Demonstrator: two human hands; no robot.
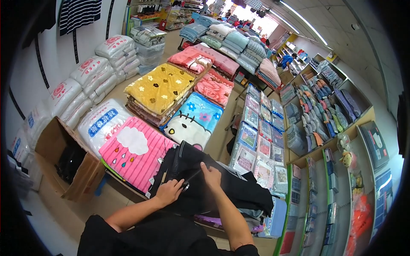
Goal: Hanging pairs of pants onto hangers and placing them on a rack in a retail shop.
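Observation:
A black garment (224, 195) lies spread over stacked goods in front of me, with a hanger's hook or similar dark round part near my left hand. My left hand (170, 191) has its fingers curled at the garment, beside a small dark shiny round thing (185, 185); what exactly it grips is hard to tell. My right hand (210, 174) rests on the garment's upper middle, thumb raised and the other fingers bent over black cloth. Left of the garment lies a folded pink striped blanket (137, 153) with a white cloud.
A cardboard box (86, 179) with dark contents stands at the left, near white plastic-wrapped bundles (77, 89). Beyond the garment are a blue cartoon blanket (195, 120) and a yellow blanket stack (160, 86). Packaged bedding (251, 139) and shelves (333, 192) stand at the right.

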